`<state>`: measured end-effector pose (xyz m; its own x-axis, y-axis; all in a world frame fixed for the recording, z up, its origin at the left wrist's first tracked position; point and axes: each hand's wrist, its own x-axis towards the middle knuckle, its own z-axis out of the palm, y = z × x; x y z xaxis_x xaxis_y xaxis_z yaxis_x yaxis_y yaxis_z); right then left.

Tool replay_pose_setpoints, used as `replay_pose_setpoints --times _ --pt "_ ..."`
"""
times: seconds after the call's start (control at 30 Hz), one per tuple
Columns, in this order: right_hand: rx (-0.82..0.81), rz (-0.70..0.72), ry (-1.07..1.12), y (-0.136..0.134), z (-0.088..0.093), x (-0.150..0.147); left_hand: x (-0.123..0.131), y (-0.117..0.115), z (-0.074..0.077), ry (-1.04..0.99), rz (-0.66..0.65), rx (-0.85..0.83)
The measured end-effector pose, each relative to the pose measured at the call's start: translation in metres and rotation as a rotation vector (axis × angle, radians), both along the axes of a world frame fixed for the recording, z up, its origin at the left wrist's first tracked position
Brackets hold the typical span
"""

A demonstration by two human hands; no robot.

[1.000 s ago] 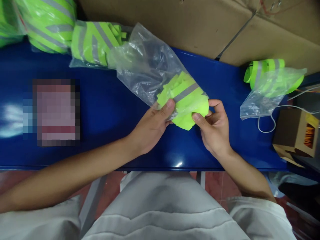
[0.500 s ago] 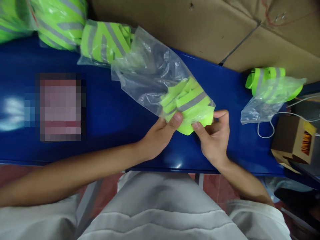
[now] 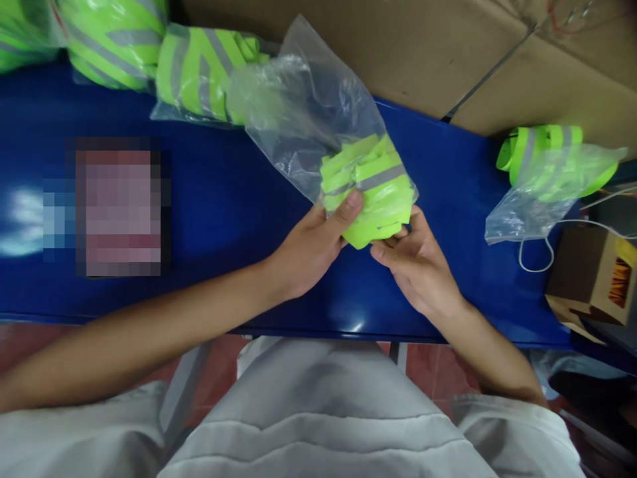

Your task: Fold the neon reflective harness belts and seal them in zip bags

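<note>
A folded neon yellow-green reflective vest (image 3: 371, 189) with a grey stripe lies at the lower right end of a clear plastic bag (image 3: 318, 99). My left hand (image 3: 311, 245) grips its lower left side, thumb on top and fingers underneath. At the bottom right edge, my right hand (image 3: 421, 262) closes on the bundle, its thumb just below the edge and its fingers partly hidden behind. The bag's far end stretches up and left over a second bagged reflective bundle (image 3: 199, 76).
Further bagged neon bundles (image 3: 117, 43) line the back left of the blue table (image 3: 219, 212). Another bagged bundle (image 3: 547, 156) sits at right, near a white cable (image 3: 536, 269) and a small cardboard box (image 3: 590, 275). Large cartons (image 3: 398, 53) stand behind. A blurred-out item (image 3: 119, 209) lies left.
The vest and bag have shifted slightly upward in view. My right hand has moved left and its fingers have slid further under the vest's lower edge. My left hand keeps its hold.
</note>
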<state>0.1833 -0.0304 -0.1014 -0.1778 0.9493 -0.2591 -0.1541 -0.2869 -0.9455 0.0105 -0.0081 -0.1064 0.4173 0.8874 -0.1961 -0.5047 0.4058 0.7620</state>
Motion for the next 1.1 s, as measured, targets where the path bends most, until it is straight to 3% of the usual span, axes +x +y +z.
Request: replay_pose_setpoints --times 0.1,0.3,0.47,0.63,0.77,0.9,1.1 --pt "-0.049 -0.019 -0.011 0.003 0.001 0.005 0.000 -0.003 -0.002 0.036 0.068 0.128" --pt "-0.143 -0.115 0.063 0.007 -0.006 0.004 0.005 -0.008 0.001 0.113 0.069 0.300" --pt "-0.283 -0.172 0.178 0.006 -0.005 0.000 0.012 -0.014 -0.006 0.241 0.079 0.288" --pt "-0.290 -0.186 0.200 0.006 -0.004 -0.003 0.016 -0.015 -0.012 0.199 0.046 0.242" --pt "-0.168 -0.105 0.159 0.005 0.003 -0.003 0.008 -0.007 0.003 0.039 0.014 0.109" --pt "0.073 -0.062 -0.032 0.001 0.009 0.001 -0.004 -0.002 0.017 -0.075 -0.077 -0.068" --pt "0.510 -0.111 -0.466 0.005 -0.009 0.016 -0.007 -0.008 0.014 -0.030 -0.109 -0.097"
